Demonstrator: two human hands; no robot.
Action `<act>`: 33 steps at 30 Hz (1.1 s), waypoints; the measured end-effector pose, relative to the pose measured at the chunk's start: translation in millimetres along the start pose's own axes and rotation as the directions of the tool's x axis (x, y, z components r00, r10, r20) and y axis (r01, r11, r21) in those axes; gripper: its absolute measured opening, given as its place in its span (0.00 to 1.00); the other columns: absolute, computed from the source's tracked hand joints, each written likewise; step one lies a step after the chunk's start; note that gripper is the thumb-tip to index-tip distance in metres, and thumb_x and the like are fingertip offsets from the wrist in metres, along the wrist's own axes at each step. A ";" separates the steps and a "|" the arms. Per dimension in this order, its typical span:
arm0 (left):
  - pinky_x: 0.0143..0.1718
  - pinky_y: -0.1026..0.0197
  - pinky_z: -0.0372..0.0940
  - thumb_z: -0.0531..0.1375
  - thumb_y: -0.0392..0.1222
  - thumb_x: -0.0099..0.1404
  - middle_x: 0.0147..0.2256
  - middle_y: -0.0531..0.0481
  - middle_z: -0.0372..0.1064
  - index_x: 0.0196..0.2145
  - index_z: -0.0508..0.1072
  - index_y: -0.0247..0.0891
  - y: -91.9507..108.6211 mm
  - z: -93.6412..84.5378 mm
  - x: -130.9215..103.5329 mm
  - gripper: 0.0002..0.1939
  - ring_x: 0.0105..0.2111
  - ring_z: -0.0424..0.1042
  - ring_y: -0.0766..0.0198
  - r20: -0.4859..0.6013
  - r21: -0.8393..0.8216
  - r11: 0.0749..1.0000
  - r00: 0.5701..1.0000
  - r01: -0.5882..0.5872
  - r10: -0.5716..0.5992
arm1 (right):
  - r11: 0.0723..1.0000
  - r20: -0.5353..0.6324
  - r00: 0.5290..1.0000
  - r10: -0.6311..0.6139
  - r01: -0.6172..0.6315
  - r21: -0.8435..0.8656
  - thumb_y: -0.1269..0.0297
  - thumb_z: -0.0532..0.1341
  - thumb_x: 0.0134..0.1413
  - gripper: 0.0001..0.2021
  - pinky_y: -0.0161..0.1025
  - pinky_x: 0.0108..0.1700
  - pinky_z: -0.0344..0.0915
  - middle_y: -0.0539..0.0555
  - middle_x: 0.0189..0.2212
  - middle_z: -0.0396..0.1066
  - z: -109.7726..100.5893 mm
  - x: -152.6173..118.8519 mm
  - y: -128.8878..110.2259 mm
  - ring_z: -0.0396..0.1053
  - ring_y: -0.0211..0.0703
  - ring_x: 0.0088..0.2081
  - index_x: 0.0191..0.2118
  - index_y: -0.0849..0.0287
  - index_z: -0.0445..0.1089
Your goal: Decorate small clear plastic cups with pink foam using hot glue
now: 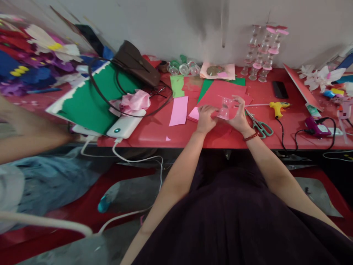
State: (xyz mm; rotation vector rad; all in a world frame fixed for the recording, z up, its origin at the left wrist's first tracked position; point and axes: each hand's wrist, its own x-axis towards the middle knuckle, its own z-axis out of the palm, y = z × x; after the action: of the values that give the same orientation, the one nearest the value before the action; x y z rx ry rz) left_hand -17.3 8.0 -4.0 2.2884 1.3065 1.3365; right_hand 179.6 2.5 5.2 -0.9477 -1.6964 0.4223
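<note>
A clear plastic piece, narrow in the middle and with pink at its lower end, is held over red paper sheets. My right hand has its fingers curled round the right side of it. On its left, my left hand has its fingers pressed together at the lower edge; whether they grip the piece or a scrap of paper is too small to tell. Green-handled scissors lie beside my right wrist, and a yellow glue gun is further right.
Stacked clear pieces with pink discs stand by the wall. A phone, pink paper, a brown bag, green board and white power bank lie on the red table. Another person's arm is at the left.
</note>
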 end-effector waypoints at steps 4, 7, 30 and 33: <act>0.61 0.38 0.60 0.64 0.49 0.69 0.38 0.47 0.81 0.35 0.78 0.45 2.7 -2.0 -0.5 0.08 0.48 0.76 0.47 -0.079 0.046 0.999 0.997 0.000 0.003 | 0.997 -0.028 0.999 -0.044 0.042 -0.062 0.43 0.77 0.45 0.44 0.75 0.68 0.62 0.64 0.70 0.56 -2.0 -0.7 -0.6 0.53 0.69 0.73 0.64 0.45 0.59; 0.62 0.36 0.58 0.63 0.44 0.68 0.37 0.48 0.80 0.33 0.77 0.45 3.9 -2.1 -0.9 0.06 0.47 0.76 0.47 -0.127 0.056 0.998 0.992 0.009 -0.002 | 0.995 -0.021 0.999 -0.044 0.042 -0.091 0.46 0.76 0.49 0.41 0.76 0.69 0.60 0.63 0.70 0.55 -2.2 -1.2 -1.3 0.50 0.69 0.75 0.65 0.45 0.59; 0.59 0.36 0.63 0.60 0.47 0.73 0.39 0.48 0.80 0.37 0.78 0.46 4.1 -1.9 -2.4 0.08 0.46 0.77 0.49 -0.167 0.106 0.993 0.984 -0.051 0.068 | 0.999 -0.040 0.999 -0.027 0.025 -0.042 0.42 0.73 0.53 0.43 0.70 0.64 0.70 0.61 0.73 0.54 -0.7 -0.7 -4.3 0.50 0.67 0.75 0.70 0.42 0.56; 0.58 0.37 0.66 0.59 0.47 0.73 0.41 0.46 0.80 0.39 0.78 0.45 0.7 -0.2 -3.0 0.09 0.48 0.77 0.49 -0.160 0.092 0.994 0.984 -0.062 0.076 | 1.000 -0.048 0.999 0.000 0.000 -0.020 0.41 0.73 0.52 0.45 0.71 0.66 0.68 0.61 0.73 0.54 -0.8 -0.6 -7.0 0.51 0.67 0.75 0.70 0.43 0.56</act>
State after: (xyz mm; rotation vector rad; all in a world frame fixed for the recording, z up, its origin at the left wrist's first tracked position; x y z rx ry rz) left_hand -17.6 5.3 -5.4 2.3438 1.3705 1.5490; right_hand 177.8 -2.5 9.9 -0.9648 -1.6601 0.3809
